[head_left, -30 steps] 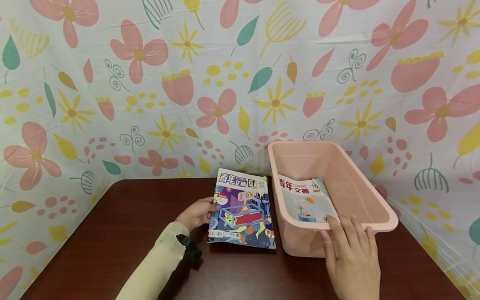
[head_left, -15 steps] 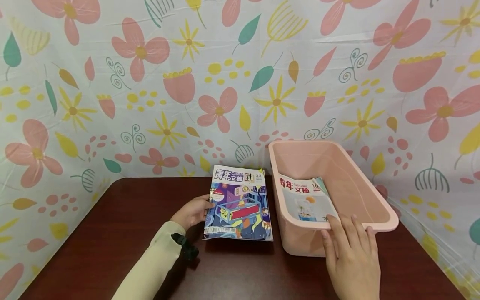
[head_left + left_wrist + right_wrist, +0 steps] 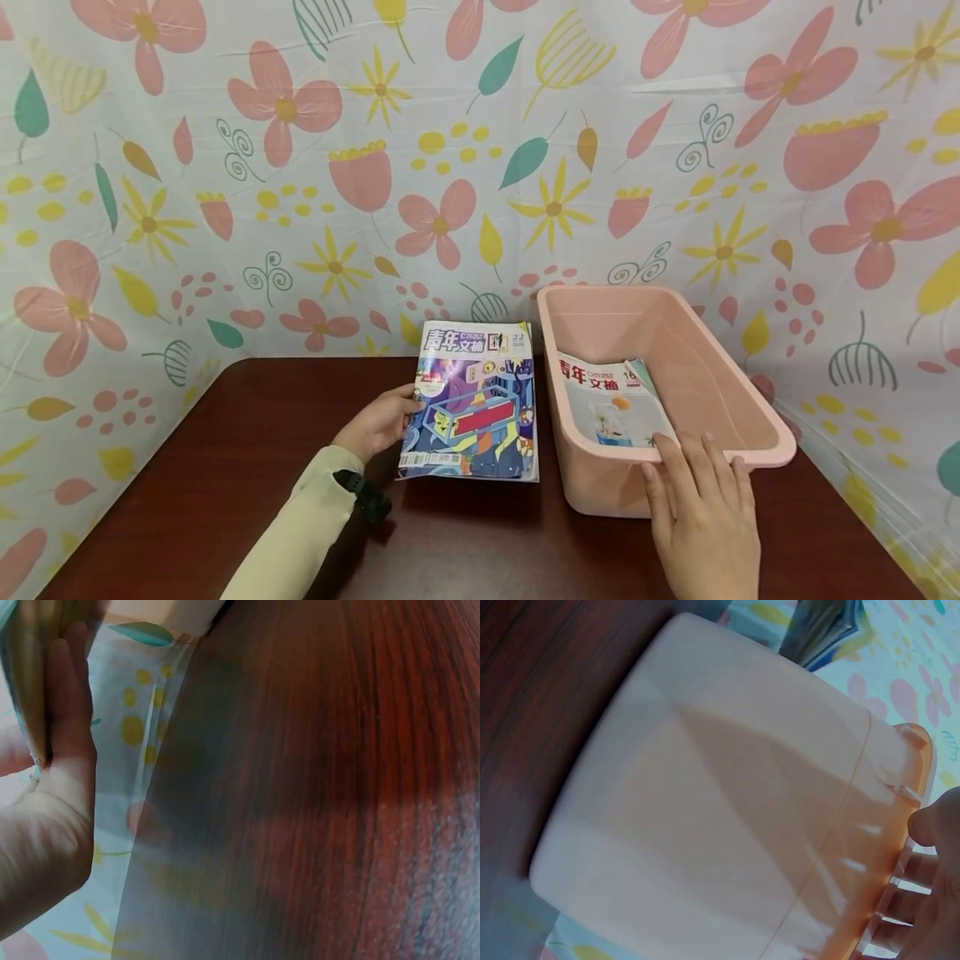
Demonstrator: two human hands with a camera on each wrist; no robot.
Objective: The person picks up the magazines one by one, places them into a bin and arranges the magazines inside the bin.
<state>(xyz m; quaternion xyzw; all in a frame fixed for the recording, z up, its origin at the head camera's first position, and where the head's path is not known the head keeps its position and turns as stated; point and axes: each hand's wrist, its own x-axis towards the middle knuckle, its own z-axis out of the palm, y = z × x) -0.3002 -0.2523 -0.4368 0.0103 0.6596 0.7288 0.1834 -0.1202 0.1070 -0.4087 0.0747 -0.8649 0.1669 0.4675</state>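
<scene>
My left hand (image 3: 378, 423) pinches the left edge of a magazine (image 3: 472, 408) with a purple and blue cover. Its lower edge is off the table, with a shadow beneath. In the left wrist view, the fingers (image 3: 69, 697) lie along one face of the magazine (image 3: 22, 682). To the right stands a pink plastic bin (image 3: 712, 367). My right hand (image 3: 701, 508) grips the bin's near rim, fingertips over the inside and thumb outside. Inside the bin, another magazine (image 3: 600, 400) with red lettering leans along the left wall; its lower part is hidden.
The dark wooden table (image 3: 247, 467) runs under everything. A flower-printed sheet (image 3: 420, 167) hangs directly behind its back edge. The bin's left wall (image 3: 558, 433) stands close beside the held magazine. A black strap (image 3: 363, 492) sits on the left wrist.
The left hand has shifted a little left and away from me, bringing the magazine up and slightly leftward. The right hand and the bin have stayed put.
</scene>
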